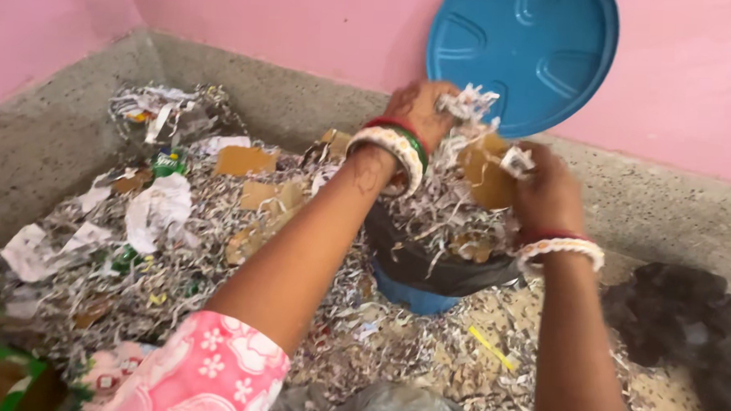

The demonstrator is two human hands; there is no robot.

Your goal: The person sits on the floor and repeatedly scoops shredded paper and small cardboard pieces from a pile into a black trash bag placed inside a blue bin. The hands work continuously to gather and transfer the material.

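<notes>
**Both hands gripping shredded paper over a lined blue bin**

A speckled grey stone floor (65, 127) runs up to pink walls (292, 13), and most of it is buried under a wide heap of shredded paper (174, 263), mixed with crumpled white sheets (158, 209) and flat brown cardboard scraps (246, 160). A round blue bin lid (537, 49) leans upright against the far wall, just behind the hands. At the right edge a dark crumpled cloth or bag (689, 318) lies on the floor, apart from the heap.

In the middle stands a blue bin (415, 296), lined with a black plastic bag (429, 262) whose edge folds over the rim. The bin is piled above its rim with shreds and bits of cardboard.

Over that pile, the left hand (419, 109) is curled shut around a clump of shredded paper (468, 103), strands sticking out past the fingers. Its wrist carries white, red and green bangles (393, 149), and a pink floral sleeve (210, 371) shows low in the view. The right hand (547, 193) is closed on a brown cardboard piece (486, 174) with shreds clinging to it, held right beside the left hand's clump, directly above the bin's mouth. Its wrist wears a red and a white bangle (562, 245).

A thin yellow strip (491, 348) lies among the shreds in front of the bin.
</notes>
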